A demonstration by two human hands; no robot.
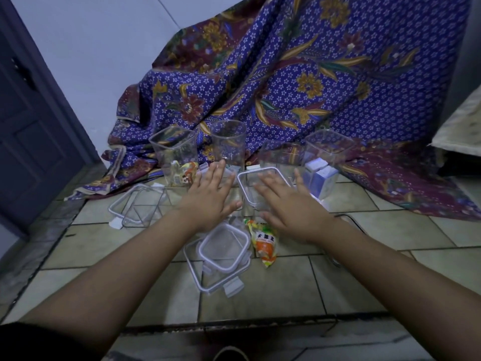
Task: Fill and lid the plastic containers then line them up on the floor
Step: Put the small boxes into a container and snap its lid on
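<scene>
On the tiled floor (273, 287), clear lidless containers (173, 155) stand — left hand (212, 196) and right hand (289, 204) spread flat, empty.

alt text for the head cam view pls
Two bare hands, left hand and right hand, reach palms-down over clear plastic containers on a tiled floor. Loose lids and an orange snack packet lie nearby, before a patterned blue cloth.

Tiled floor (286, 295), clear containers (174, 155), loose lids (223, 259), snack packet (264, 243), patterned cloth (286, 82)
</scene>
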